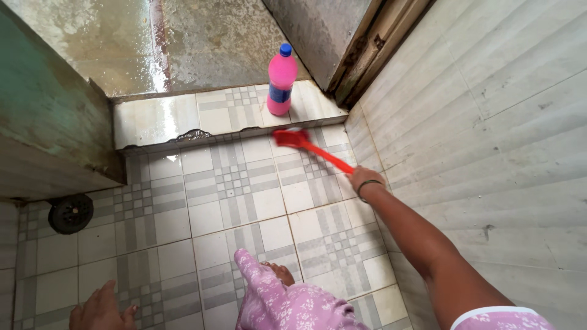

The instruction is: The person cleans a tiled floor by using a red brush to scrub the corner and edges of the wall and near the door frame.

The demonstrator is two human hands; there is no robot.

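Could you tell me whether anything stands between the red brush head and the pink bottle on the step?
Nothing visible does. The right hand holds the brush at the foot of the step; the bottle stands just above on it, with only bare tile between.

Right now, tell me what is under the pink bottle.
The pink bottle stands on the wet tiled step at the doorway. The tile directly under its base is covered. The red brush lies just below that step.

Left hand [101, 311] cut by bottom edge (brush head [290, 138] blurred).
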